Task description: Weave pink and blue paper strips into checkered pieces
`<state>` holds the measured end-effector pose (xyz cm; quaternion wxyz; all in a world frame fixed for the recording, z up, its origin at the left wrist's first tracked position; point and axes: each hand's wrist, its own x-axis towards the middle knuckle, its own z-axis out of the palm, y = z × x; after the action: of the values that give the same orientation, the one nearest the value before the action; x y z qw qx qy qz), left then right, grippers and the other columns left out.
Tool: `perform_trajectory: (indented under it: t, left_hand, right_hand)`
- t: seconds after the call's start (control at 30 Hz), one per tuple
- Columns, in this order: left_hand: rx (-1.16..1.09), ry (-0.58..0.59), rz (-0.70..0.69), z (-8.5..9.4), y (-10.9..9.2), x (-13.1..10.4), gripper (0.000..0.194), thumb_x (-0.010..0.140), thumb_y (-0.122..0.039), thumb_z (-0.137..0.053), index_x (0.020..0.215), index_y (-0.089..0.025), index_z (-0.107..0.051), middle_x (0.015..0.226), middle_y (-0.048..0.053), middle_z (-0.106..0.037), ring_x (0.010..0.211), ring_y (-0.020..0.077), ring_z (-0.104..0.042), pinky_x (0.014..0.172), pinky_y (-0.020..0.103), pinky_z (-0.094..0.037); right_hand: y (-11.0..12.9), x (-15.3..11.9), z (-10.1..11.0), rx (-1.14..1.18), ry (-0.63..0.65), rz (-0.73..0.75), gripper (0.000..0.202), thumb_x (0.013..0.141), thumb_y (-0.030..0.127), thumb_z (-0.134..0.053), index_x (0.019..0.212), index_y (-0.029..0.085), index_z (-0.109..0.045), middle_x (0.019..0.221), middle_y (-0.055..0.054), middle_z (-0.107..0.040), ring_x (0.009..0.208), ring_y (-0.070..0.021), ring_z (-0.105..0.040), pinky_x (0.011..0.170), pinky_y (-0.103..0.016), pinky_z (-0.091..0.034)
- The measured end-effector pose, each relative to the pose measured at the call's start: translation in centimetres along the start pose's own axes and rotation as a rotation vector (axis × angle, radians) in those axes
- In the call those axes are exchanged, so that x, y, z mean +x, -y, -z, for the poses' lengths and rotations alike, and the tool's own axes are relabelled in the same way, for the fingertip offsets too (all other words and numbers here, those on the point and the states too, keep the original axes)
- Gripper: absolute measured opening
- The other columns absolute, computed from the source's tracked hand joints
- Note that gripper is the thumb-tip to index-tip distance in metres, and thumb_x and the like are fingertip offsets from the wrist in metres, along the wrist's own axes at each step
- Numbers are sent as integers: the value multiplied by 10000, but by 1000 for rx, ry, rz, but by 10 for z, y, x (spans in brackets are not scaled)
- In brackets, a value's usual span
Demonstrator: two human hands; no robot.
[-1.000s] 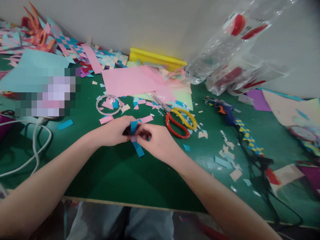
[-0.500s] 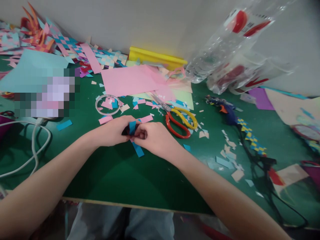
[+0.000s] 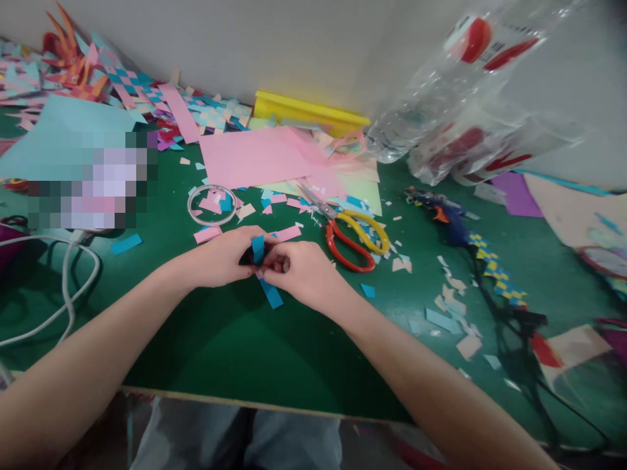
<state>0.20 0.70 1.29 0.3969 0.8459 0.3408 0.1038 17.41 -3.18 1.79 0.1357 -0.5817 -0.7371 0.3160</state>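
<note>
Both hands meet over the green table, fingers closed on a blue paper strip (image 3: 271, 294). My left hand (image 3: 230, 256) pinches it from the left; one end of the strip stands up between the hands and another hangs down below them. My right hand (image 3: 306, 269) presses thumb and fingertips to the same strip from the right. A bit of pink shows at the fingertips, mostly hidden. Just beyond my right hand lie scissors (image 3: 330, 212) with one red and one yellow handle, blades parted. A roll of clear tape (image 3: 189, 207) lies beyond my left hand.
Pink paper sheets (image 3: 245, 156) and many paper scraps lie behind the hands. A clear plastic bottle (image 3: 426, 91) and bagged cups (image 3: 460, 140) lean at the back right. A white cable (image 3: 68, 287) curls at the left; a blue-and-yellow woven paper piece (image 3: 494, 267) lies at the right.
The view has shifted very slightly. My hands stay together on the blue strip, with only a tiny movement of the right fingers.
</note>
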Motion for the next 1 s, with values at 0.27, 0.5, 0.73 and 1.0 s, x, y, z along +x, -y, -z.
perform_trajectory:
  t: [0.27,0.5,0.73,1.0]
  left_hand:
    - [-10,-3,-38,0,3,0,491,755,-123,-591,1234,-203,-515,1191,71,-565,1104,196,-539,930,338,-432]
    - [-13,4,-18,1,1,-1,505,736,-83,-568,1220,-216,-514,1223,65,-568,1114,188,-547,930,341,-446]
    - [2,-9,-22,0,3,-1,453,734,-89,-567,1167,-216,-529,1156,56,-578,1089,188,-556,944,354,-439]
    - [-5,-6,-10,-2,4,-1,454,754,-109,-566,1197,-201,-527,1157,62,-563,1091,191,-550,956,348,-430]
  right_hand:
    - [-2,-7,5,70,31,63,123,724,136,-609,744,171,-725,610,30,-634,544,-73,-516,548,-215,-348]
    - [10,-6,6,-90,52,17,155,716,157,-605,777,194,-742,666,3,-689,625,-116,-592,596,-245,-385]
    - [18,-3,-2,-372,1,-27,158,741,267,-584,779,200,-722,706,-40,-696,684,-197,-634,536,-286,-331]
    - [30,-5,-6,-528,10,-74,181,754,259,-560,823,165,-699,728,-114,-700,701,-268,-667,511,-293,-350]
